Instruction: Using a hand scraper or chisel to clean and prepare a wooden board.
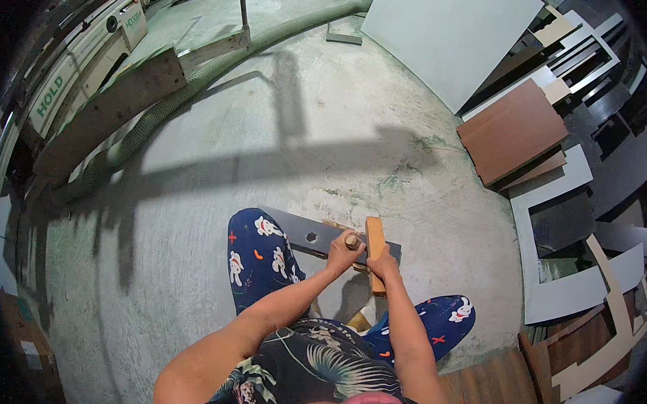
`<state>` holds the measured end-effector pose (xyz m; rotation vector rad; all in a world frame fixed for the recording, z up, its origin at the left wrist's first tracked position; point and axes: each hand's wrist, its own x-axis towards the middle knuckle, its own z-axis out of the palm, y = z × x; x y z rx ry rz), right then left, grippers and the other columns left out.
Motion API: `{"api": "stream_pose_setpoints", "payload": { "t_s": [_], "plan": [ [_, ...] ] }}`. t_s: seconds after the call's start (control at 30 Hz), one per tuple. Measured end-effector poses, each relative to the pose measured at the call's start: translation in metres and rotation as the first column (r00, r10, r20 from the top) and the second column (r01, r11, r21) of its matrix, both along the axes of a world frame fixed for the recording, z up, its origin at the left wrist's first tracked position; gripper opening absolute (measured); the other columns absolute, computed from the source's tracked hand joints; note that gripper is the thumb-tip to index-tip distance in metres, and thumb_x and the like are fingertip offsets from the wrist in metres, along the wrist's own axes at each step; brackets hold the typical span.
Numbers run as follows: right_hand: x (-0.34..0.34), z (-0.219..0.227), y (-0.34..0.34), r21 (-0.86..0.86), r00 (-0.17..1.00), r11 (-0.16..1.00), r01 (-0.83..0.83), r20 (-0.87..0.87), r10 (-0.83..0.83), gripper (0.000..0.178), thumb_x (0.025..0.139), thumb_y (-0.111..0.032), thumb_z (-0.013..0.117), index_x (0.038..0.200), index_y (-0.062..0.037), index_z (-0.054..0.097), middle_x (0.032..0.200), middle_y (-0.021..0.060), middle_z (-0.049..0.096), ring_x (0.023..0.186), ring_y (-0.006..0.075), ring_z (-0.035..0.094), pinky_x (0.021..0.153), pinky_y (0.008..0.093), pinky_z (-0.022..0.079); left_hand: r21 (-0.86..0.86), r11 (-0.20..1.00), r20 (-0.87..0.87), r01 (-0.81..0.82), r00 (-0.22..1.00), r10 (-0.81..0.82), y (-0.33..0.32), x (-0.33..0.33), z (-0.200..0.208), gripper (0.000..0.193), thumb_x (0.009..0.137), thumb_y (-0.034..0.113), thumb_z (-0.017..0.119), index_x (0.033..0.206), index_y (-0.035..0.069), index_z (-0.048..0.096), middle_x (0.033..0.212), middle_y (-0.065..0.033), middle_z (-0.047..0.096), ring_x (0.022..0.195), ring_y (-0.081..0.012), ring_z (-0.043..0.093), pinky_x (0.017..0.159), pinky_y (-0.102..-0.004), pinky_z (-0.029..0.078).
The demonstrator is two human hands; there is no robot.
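Note:
My left hand [342, 257] is closed round an upright, round wooden handle [352, 240], whose pale end shows above the fist. Whatever lies below that handle is hidden. Just to its right, my right hand [384, 265] grips an orange-brown wooden block [374, 237], long and square-edged. Both hands are over a dark grey board [325, 239], which lies across in front of me from my left knee. A round hole [311, 237] shows in the board, left of my left hand. Part of a lighter wooden piece [335, 224] sticks out behind the board.
My bent legs in blue patterned trousers [254, 260] flank the work. A ribbed hose [148, 123] runs past machinery [89, 58] at the left. At the right stand a large white panel [449, 40], brown boards [514, 131] and stacked offcuts [589, 289]. The concrete floor [191, 217] lies around me.

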<state>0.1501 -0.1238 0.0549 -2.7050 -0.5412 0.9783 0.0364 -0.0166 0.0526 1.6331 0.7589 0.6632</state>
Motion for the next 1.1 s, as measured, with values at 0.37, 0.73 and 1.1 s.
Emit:
{"api": "stream_pose_setpoints", "payload": {
  "t_s": [0.37, 0.73, 1.1],
  "plan": [
    [0.003, -0.007, -0.003, 0.030, 1.000, 0.999, 0.017, -0.010, -0.016, 0.081, 0.070, -0.036, 0.066, 0.136, -0.0046, 0.030, 0.119, 0.0321, 0.057, 0.113, 0.0437, 0.056, 0.095, 0.0456, 0.046, 0.019, 0.999, 0.083, -0.034, 0.996, 0.032, -0.003, 0.003, -0.004, 0.025, 0.074, 0.013, 0.073, 0.093, 0.004, 0.060, 0.079, -0.0088, 0.065, 0.073, -0.0121, 0.060, 0.070, -0.0310, 0.051],
    [0.002, 0.000, -0.002, 0.001, 1.000, 1.000, -0.007, -0.029, 0.007, 0.094, 0.073, -0.035, 0.068, 0.147, -0.0044, 0.019, 0.126, 0.0298, 0.054, 0.116, 0.0405, 0.056, 0.098, 0.0456, 0.046, 0.051, 0.998, 0.070, -0.032, 0.997, 0.028, 0.000, 0.003, -0.009, 0.027, 0.073, 0.015, 0.074, 0.093, 0.005, 0.060, 0.080, -0.0107, 0.066, 0.073, -0.0182, 0.064, 0.070, -0.0324, 0.052],
    [0.001, 0.000, -0.002, 0.039, 1.000, 0.999, 0.001, -0.001, -0.001, 0.081, 0.071, -0.037, 0.067, 0.135, -0.0032, 0.030, 0.118, 0.0331, 0.057, 0.112, 0.0450, 0.056, 0.094, 0.0467, 0.047, -0.035, 0.999, 0.027, 0.025, 0.999, -0.024, 0.001, 0.000, -0.001, 0.025, 0.076, 0.012, 0.075, 0.095, 0.003, 0.061, 0.089, -0.0076, 0.066, 0.082, -0.0127, 0.062, 0.076, -0.0299, 0.051]
  ]
}}
